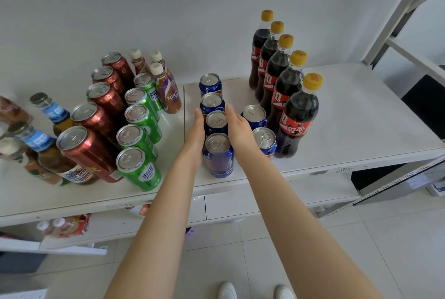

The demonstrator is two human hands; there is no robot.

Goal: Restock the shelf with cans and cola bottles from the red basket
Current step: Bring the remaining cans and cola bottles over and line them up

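The left hand (196, 133) and right hand (238, 130) lay flat, fingers straight and gripping nothing, pressed against either side of the row of blue aluminium cans (218, 154) on the white metal shelf (361, 118), apparently to square the row up. A shorter row of blue cans (263, 140) crowded the right hand, with dark yellow-capped plastic cola bottles (298, 115) just beyond (the red basket was out of sight).

shelf (361, 115) bare right of cola bottles (286, 81); green cans (142, 118) crowd left.
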